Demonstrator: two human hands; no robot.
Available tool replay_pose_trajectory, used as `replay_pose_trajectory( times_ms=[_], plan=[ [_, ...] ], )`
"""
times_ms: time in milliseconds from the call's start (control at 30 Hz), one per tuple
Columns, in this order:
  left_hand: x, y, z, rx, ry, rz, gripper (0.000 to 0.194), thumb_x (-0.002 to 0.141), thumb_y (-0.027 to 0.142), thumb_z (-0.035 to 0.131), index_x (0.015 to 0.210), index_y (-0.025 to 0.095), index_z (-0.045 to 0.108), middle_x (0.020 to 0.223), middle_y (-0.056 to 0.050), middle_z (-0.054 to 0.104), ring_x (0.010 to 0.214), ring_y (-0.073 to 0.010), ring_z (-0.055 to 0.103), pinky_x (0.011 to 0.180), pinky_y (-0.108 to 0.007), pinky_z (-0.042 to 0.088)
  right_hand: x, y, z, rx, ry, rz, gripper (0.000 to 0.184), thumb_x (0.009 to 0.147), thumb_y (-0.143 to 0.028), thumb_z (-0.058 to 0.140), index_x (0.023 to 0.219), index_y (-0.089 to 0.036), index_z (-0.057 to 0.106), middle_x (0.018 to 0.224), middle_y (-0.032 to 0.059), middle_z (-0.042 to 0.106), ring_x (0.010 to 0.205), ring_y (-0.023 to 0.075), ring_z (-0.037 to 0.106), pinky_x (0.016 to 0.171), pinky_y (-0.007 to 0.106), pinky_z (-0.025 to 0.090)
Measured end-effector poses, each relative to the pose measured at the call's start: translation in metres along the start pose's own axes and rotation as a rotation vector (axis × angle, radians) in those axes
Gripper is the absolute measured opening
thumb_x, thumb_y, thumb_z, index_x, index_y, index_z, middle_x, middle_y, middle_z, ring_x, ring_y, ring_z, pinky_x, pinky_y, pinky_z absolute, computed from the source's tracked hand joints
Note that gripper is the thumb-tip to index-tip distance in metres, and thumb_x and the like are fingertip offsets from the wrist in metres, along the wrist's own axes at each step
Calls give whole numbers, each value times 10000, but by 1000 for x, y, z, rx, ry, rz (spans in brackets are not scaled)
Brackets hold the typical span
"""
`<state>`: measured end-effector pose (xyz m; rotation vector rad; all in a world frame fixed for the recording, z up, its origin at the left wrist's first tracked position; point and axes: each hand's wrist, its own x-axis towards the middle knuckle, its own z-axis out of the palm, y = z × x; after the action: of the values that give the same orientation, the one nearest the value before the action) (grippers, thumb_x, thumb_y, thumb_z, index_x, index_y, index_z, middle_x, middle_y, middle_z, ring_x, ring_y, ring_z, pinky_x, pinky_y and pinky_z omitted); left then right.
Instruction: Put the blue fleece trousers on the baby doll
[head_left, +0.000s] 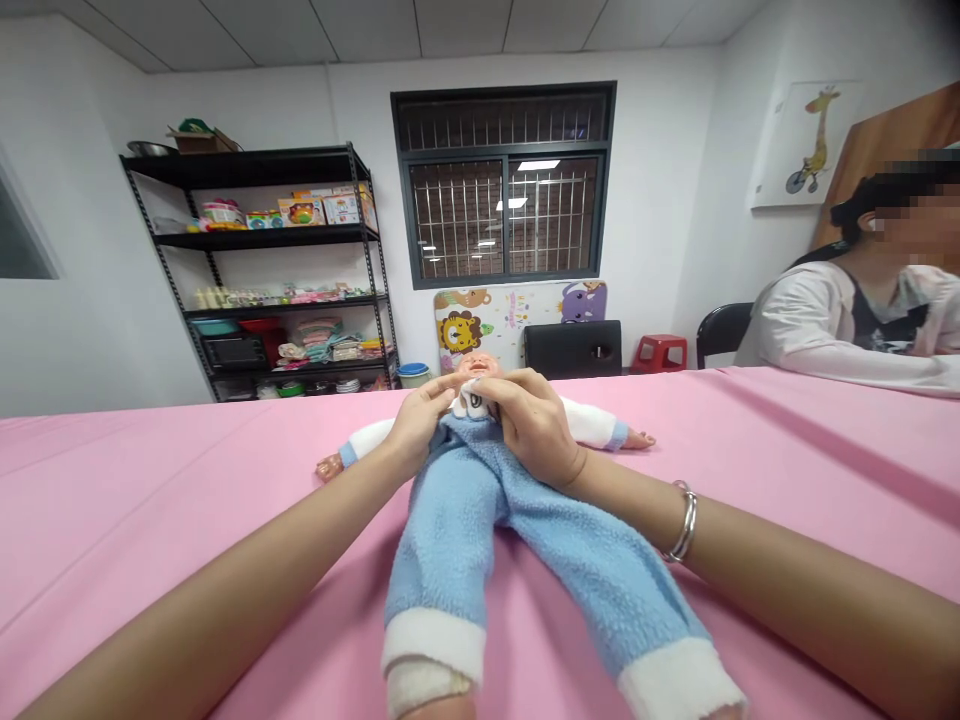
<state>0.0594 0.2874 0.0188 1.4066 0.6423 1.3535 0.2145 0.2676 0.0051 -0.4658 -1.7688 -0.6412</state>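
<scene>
A baby doll (480, 366) lies on its back on the pink table (150, 480), feet toward me, arms spread out. It wears a blue fleece suit (465, 520) with white cuffs. My left hand (416, 425) is closed on the suit's collar at the doll's left chest. My right hand (534, 425) pinches the same white collar (471, 400) from the other side. A silver bangle (684, 522) sits on my right wrist. The doll's torso is hidden under my hands.
Another person in a light jacket (832, 330) sits at the table's far right. A black shelf rack (262, 270) with toys and boxes stands at the back left wall. A black chair (574, 347) and red stool (658, 352) stand behind the table.
</scene>
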Motion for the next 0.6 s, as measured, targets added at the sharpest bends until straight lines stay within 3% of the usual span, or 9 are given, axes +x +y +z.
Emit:
replay_pose_trajectory(
  times_ms=[67,200,367,433,467,600],
  plan=[
    [-2,3,-2,31,-145,-98,348,651,233,714,978,137,644,951,-67,656,802,-144,596,740,-230,448,-2,-1,2,-19,11,14,235,889,-123,367,1033,-191,540,951,54,614,915,157,516,783,296,424],
    [-10,16,-1,250,-543,-216,440,684,361,719,1062,160,616,1006,-71,637,934,-193,564,774,-250,433,-4,-4,2,-52,-9,94,173,879,-161,361,936,-177,523,867,64,581,834,170,495,741,302,394],
    [-7,32,-6,607,-652,-209,330,723,435,635,870,139,648,882,-38,629,831,-195,555,721,-265,427,-7,-4,2,26,-34,163,191,829,-114,350,922,-176,505,857,70,551,839,177,482,773,308,389],
    [-1,34,-15,767,-559,-114,300,737,427,600,814,141,647,814,-28,621,761,-179,545,660,-249,411,-9,-1,5,22,-20,224,227,796,-80,344,936,-171,498,883,73,546,844,177,481,781,307,392],
    [2,33,-20,861,-446,-21,279,740,409,585,803,144,646,799,-28,618,743,-175,538,642,-244,399,-10,0,7,16,-15,258,249,775,-65,347,945,-168,495,899,75,543,853,178,482,786,306,395],
    [15,29,-54,1214,188,354,214,732,240,492,870,171,640,767,-26,596,719,-166,517,637,-254,360,-11,4,11,25,-87,364,293,722,-29,352,916,-169,520,906,76,533,902,190,479,818,310,398]
  ],
)
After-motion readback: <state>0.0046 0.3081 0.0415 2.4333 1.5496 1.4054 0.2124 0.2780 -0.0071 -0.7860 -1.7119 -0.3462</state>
